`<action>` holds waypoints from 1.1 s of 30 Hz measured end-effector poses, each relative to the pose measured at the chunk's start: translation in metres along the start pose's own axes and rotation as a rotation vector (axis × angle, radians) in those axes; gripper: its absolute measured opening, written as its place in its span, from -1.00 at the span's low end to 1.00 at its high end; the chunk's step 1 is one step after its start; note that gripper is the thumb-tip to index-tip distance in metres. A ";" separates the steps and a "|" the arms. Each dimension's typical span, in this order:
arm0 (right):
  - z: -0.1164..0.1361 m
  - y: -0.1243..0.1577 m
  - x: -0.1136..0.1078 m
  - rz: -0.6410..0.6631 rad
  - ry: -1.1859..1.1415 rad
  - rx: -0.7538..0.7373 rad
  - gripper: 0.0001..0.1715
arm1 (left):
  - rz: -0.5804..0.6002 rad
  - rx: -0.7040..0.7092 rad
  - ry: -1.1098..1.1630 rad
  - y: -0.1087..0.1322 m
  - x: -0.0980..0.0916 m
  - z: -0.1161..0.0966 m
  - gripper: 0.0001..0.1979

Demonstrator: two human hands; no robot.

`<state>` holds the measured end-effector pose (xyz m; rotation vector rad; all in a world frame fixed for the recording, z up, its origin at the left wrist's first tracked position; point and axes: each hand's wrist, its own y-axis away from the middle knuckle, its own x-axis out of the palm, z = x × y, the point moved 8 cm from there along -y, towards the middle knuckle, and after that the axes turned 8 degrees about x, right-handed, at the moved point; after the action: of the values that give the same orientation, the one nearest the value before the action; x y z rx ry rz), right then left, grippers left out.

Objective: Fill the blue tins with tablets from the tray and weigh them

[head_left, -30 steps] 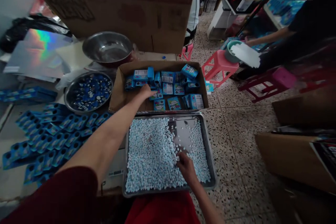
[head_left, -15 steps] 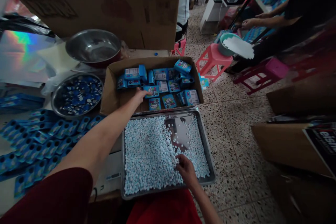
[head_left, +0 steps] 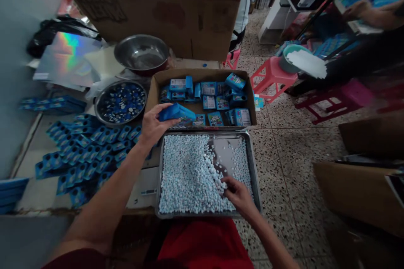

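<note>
Right now I have the left hand (head_left: 153,126) closed around one end of a small blue box (head_left: 176,112). The thumb is on top, so the box sticks out to the right of the grip, over the near wall of the cardboard carton (head_left: 150,94). Beyond the held box, inside that carton, lie more blue boxes (head_left: 217,103) of the same sort, some flat, some on edge. Just below the grip starts the metal tray (head_left: 256,176), its floor mostly covered by pale blue pellets (head_left: 186,172). The right hand (head_left: 239,195) rests in the near right part of the tray, fingers curled down among the pellets beside a bare patch of metal. I cannot tell whether it has any pinched. To the left of the left hand, close by, sits a steel dish of dark blue caps (head_left: 120,101), with rows of flat blue sleeves (head_left: 85,147) spread below it. Farther up from the grip stands an empty steel bowl (head_left: 142,54).
</note>
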<state>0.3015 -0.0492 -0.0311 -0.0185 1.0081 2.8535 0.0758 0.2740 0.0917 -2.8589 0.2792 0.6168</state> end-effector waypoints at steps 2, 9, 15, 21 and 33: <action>0.023 0.011 0.002 0.092 0.004 -0.014 -0.76 | -0.072 -0.208 0.232 0.044 -0.015 0.015 -0.41; 0.060 0.026 0.007 0.204 0.090 0.018 -0.72 | -0.227 -0.989 0.871 0.191 0.035 0.126 -0.64; 0.061 -0.001 0.017 0.253 0.295 0.010 -0.62 | -0.265 -1.081 0.967 0.215 0.074 0.154 -0.57; 0.072 -0.028 0.026 0.306 0.439 -0.008 -0.58 | -0.176 -1.110 1.018 0.213 0.084 0.156 -0.66; 0.112 -0.055 0.008 0.388 0.922 -0.037 -0.50 | 0.597 -0.370 0.500 0.158 0.063 0.108 -0.35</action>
<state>0.3029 0.0642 0.0209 -1.3839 1.1565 3.2210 0.0551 0.1384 -0.0558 -3.2427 1.2427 0.0047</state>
